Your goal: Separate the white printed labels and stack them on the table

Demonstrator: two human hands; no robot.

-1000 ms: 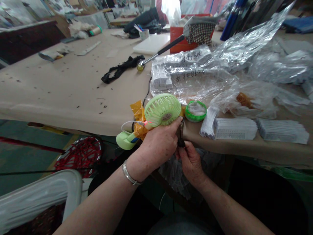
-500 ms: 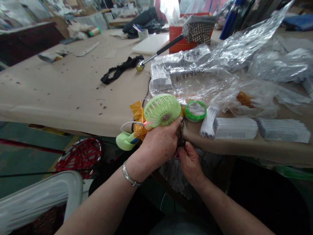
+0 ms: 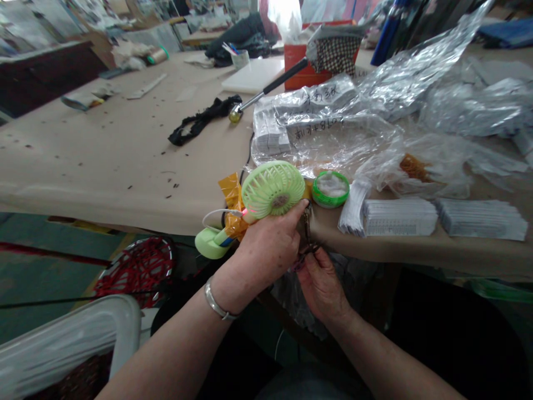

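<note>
At the table's front edge my left hand [image 3: 272, 247] is closed, fingers curled under, its index fingertip against a dark metal piece [image 3: 307, 219] hanging at the edge. What the left fingers hold is hidden. Just right of it and lower, my right hand [image 3: 322, 286] pinches a small dark item [image 3: 308, 250], too small to name. A pinkish loop [image 3: 297, 263] shows between the hands. Directly beyond the left hand is a light green fan [image 3: 273, 189], fixed with orange tape [image 3: 231, 191] and with a white cable plugged in.
A green tub of white padding [image 3: 331, 189] stands right of the fan, beside stacks of labels [image 3: 400, 218]. Clear plastic bags [image 3: 345, 141] cover the table beyond. A black-handled tool [image 3: 266, 89] lies near black fabric [image 3: 204, 119]. A white bin [image 3: 125, 316] is at lower left.
My right hand has turned slightly and shifted a little down and left, and more of the pinkish loop shows. The left hand stays by the fan. The whole view has shifted slightly.
</note>
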